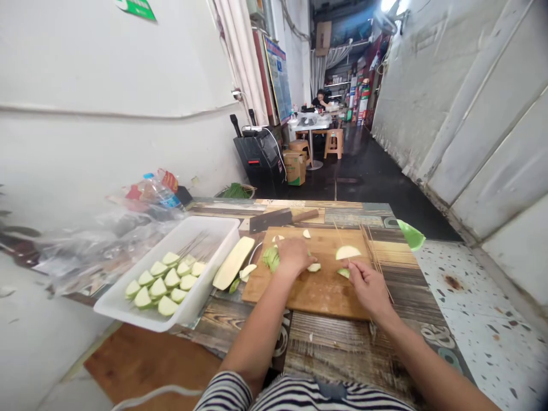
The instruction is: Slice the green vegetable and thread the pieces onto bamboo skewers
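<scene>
On the wooden cutting board, my left hand lies over a row of green-skinned zucchini slices. Its fingers are mostly hidden under it, so whether it grips a slice does not show. My right hand is pinched closed on a thin wooden skewer, with a pale half-round slice at its fingertips. Another slice lies just under those fingers. Several bare skewers rest along the board's right edge. Left of the board is a lengthwise-cut zucchini piece.
A white plastic tub at left holds several skewered slices. Behind the board lies a cleaver, handle to the right. Plastic bags and a bottle crowd the far left. A person sits at a distant table.
</scene>
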### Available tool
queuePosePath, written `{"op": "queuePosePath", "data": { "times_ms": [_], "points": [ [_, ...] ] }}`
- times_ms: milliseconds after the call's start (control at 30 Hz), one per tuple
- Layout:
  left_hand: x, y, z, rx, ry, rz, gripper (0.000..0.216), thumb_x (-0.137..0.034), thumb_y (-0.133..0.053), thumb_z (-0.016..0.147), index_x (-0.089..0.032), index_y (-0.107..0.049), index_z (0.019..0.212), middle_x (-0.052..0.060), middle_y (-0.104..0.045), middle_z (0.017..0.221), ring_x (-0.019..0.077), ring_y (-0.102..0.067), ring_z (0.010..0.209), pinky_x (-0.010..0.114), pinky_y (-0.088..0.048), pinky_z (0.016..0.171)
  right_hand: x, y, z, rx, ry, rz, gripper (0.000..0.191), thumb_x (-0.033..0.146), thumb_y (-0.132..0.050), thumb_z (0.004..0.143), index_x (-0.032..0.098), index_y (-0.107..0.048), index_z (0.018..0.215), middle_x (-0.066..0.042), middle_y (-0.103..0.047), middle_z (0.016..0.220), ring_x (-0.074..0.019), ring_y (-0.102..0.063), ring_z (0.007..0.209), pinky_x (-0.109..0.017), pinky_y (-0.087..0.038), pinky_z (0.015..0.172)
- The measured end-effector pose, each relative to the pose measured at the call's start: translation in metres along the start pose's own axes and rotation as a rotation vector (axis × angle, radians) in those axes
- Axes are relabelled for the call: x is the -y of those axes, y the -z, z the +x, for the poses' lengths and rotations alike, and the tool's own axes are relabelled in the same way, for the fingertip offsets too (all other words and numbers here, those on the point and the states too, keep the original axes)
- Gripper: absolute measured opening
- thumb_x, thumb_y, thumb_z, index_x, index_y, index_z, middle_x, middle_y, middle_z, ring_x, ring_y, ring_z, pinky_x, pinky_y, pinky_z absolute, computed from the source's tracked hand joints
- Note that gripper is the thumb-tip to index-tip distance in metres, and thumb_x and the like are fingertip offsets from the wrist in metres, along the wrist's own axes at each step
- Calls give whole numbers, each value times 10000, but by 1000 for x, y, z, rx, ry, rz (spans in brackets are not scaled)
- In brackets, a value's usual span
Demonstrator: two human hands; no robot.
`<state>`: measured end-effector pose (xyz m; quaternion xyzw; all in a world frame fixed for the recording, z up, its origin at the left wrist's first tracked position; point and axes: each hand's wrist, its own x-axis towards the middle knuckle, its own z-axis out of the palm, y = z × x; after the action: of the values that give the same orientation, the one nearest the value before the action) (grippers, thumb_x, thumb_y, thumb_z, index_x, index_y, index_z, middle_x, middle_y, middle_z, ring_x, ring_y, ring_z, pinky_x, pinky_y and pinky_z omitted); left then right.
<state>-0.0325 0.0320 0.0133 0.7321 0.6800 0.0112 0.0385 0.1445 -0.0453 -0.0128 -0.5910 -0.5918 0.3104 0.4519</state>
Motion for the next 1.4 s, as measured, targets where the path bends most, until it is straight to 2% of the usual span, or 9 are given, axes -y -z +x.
{"op": "queuePosePath", "data": {
  "times_ms": [133, 300, 500, 600, 700, 833, 967, 1200, 1400],
  "points": [
    [5, 7, 3, 57, -54, -8, 504, -554, -644, 564, -164, -648, 883, 145, -648, 984, 317, -553, 981, 511, -220, 990, 0, 0, 0, 6, 8, -1, 405, 434, -401, 818, 124, -659, 849, 3, -509, 522, -141, -439, 470, -234, -309, 446],
    [10, -6, 6, -44, -140, -61, 472, -540, -621, 600, -180, -627, 905, 104, -643, 963, 288, -546, 990, 459, -228, 1001, -4, -2, -1, 23, 7, -4, 380, 425, -420, 815, 143, -673, 844, 21, -478, 489, -137, -429, 456, -230, -305, 447],
    [3, -14, 3, -97, -171, -204, 554, -507, -649, 600, -155, -551, 1015, 102, -632, 974, 264, -548, 981, 373, -296, 947, -9, -3, -2, 44, -14, -6, 388, 420, -412, 825, 136, -669, 889, 29, -450, 489, -130, -403, 448, -229, -299, 443],
    [2, -13, 2, -125, -157, -266, 587, -496, -629, 628, -134, -509, 1073, 107, -638, 935, 268, -563, 949, 382, -310, 925, -9, -2, -2, 47, -19, 1, 395, 437, -415, 820, 134, -663, 873, 26, -447, 481, -132, -397, 448, -232, -293, 441],
    [4, -13, 1, -100, -131, -269, 525, -459, -611, 661, -134, -514, 1063, 123, -626, 977, 281, -544, 1002, 391, -312, 923, -7, -1, -2, 56, -43, -4, 394, 448, -424, 810, 135, -656, 869, 31, -436, 476, -131, -397, 445, -232, -298, 439],
    [7, -16, 3, -61, -146, -261, 499, -427, -649, 631, -143, -529, 1023, 128, -608, 1025, 285, -524, 1041, 373, -332, 912, -2, -2, -2, 59, -64, -11, 390, 453, -447, 787, 131, -660, 842, 28, -447, 492, -134, -423, 465, -237, -336, 465],
    [7, -22, 7, -88, -146, -275, 531, -424, -659, 614, -151, -510, 1044, 114, -611, 1004, 280, -538, 1008, 374, -343, 893, -2, -4, -1, 59, -83, 21, 395, 468, -471, 765, 128, -663, 830, 26, -461, 494, -141, -440, 480, -245, -360, 481],
    [7, -27, 9, -97, -142, -354, 577, -399, -666, 599, -150, -477, 1083, 113, -599, 1028, 273, -545, 985, 336, -381, 847, -13, -6, -3, 99, -110, 95, 374, 473, -487, 780, 143, -638, 870, 44, -432, 471, -121, -387, 422, -233, -313, 417],
    [8, -20, 5, -63, -97, -381, 571, -363, -641, 630, -159, -441, 1125, 105, -604, 1019, 282, -554, 974, 344, -397, 822, -4, -6, -3, 77, -143, 93, 390, 475, -498, 757, 130, -648, 856, 47, -417, 450, -111, -365, 407, -226, -295, 400]
  ]
}}
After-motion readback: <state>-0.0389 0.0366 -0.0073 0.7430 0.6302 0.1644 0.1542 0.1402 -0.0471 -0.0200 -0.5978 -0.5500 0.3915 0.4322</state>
